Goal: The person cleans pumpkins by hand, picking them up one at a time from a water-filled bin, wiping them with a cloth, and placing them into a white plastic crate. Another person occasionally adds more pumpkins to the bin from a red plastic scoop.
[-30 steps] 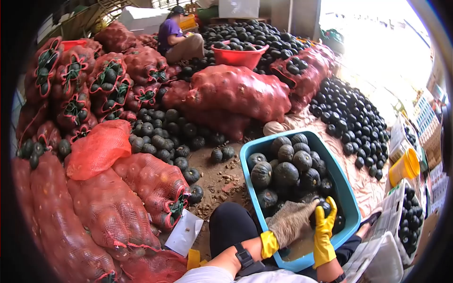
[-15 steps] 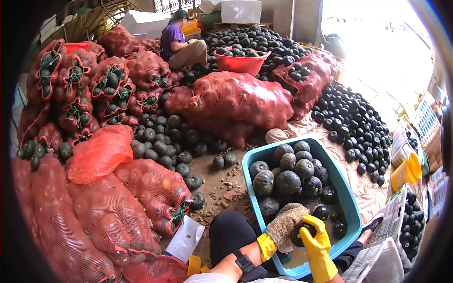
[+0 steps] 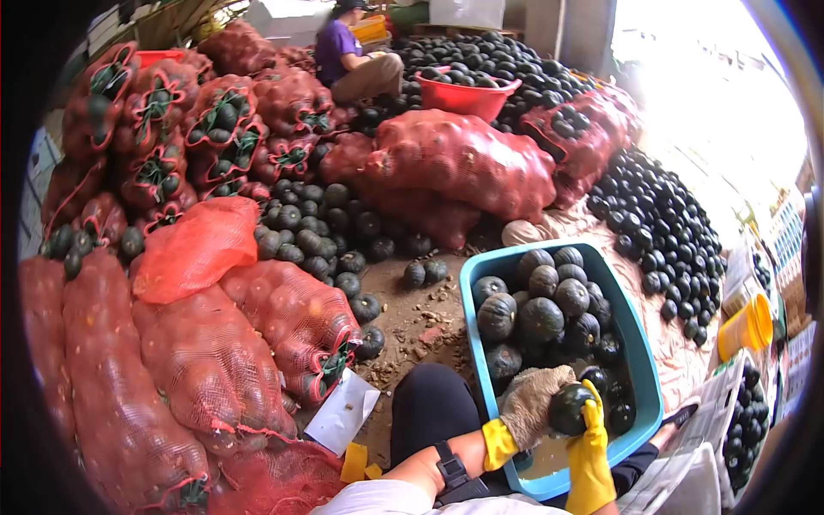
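Observation:
Over the near part of a blue tub (image 3: 470, 300), a dark green pumpkin (image 3: 568, 409) is held between both my hands. My left hand (image 3: 530, 403), in a yellow glove covered by a brown cloth mitt, presses on the pumpkin's left side. My right hand (image 3: 590, 446), in a yellow rubber glove, grips it from the right with the fingers curled over its edge. More dark pumpkins (image 3: 542, 320) are piled in the far part of the tub, and some wet, shiny ones lie beside my hands. Murky water shows at the tub's near end.
Red mesh sacks (image 3: 206, 360) of pumpkins lie at the left and across the middle. Loose pumpkins (image 3: 661, 232) cover a cloth at the right. A yellow bucket (image 3: 747, 327) and white crates (image 3: 712, 412) stand at the right. A person (image 3: 343, 51) sits behind a red basin (image 3: 468, 96).
The view has shifted, so the scene sits further right. The held pumpkin is turned and raised slightly, showing more of its surface. My right hand's fingers have moved to its right edge.

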### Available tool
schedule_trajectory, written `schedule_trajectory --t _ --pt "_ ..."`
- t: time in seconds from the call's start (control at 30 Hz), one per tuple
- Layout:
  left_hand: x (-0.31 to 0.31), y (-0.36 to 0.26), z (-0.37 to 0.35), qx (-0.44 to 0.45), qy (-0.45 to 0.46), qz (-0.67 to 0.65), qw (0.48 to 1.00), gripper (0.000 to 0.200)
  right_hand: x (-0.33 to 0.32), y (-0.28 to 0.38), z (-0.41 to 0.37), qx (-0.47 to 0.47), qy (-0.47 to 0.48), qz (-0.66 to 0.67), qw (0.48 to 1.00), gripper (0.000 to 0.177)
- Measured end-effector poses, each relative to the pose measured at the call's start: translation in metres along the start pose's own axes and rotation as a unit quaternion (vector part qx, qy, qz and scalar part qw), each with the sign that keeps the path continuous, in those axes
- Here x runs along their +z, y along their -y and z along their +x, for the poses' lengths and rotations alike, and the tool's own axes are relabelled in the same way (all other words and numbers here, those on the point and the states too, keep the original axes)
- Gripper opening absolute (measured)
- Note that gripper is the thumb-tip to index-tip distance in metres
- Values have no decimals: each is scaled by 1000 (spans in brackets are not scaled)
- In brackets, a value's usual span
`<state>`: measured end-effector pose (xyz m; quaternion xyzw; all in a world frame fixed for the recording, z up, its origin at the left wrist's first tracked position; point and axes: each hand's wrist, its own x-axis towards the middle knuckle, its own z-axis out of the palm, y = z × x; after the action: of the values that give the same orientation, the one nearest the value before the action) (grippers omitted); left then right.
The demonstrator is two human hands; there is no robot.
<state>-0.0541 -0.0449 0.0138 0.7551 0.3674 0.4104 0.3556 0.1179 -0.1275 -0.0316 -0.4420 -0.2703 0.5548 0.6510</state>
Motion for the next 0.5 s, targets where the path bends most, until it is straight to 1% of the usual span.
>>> schedule_trajectory --t 0.03,0.07,0.1,0.13,0.17,0.2,0.23,0.27,0.3,0.33,0.37,0.4,0.43,0.47,0.5 --pt "5 0 1 -14 -29 27 999 38 -9 -23 7 -36 -84 60 994 65" --pt "0 -8 2 -113 3 -86 990 39 -16 -27 7 -80 -108 -110 985 66" --pt "-5 -17 4 -223 12 -205 953 41 -22 -30 13 -128 -125 -270 946 68" --pt "-9 -26 5 -327 -2 -297 897 43 -34 -29 14 -142 -40 -303 941 67" --pt "-6 -15 1 -186 -33 -243 952 41 -41 -20 10 -156 44 -335 928 66" --pt "-5 -6 -2 -44 -79 -175 980 38 -12 5 -5 -89 58 -327 939 73" --pt "-3 0 -4 3 -61 -136 989 33 16 29 -10 -26 65 -321 944 83" --pt "-3 5 -4 53 -47 -98 993 29 25 43 -7 30 90 -247 964 78" --pt "-11 -4 -2 11 -29 -65 997 27 23 53 -9 91 107 -176 974 74" --pt "-19 -10 1 -31 -8 -39 999 26 15 43 -7 61 87 -107 989 68" --pt "-14 -9 -1 -38 -22 -31 999 28 5 19 1 28 63 -40 997 62" --pt "-8 -7 -3 -45 -35 -24 998 31 -15 -20 14 3 -29 84 996 58" --pt "-1 -5 -3 -68 -40 -10 997 50 5 -18 13 -4 -140 17 990 63" --pt "11 8 -7 -56 -42 19 997 61 -2 -21 15 -60 -115 -147 981 67" --pt "6 11 -7 4 -47 16 999 68 -9 -23 18 -114 -87 -304 942 72"
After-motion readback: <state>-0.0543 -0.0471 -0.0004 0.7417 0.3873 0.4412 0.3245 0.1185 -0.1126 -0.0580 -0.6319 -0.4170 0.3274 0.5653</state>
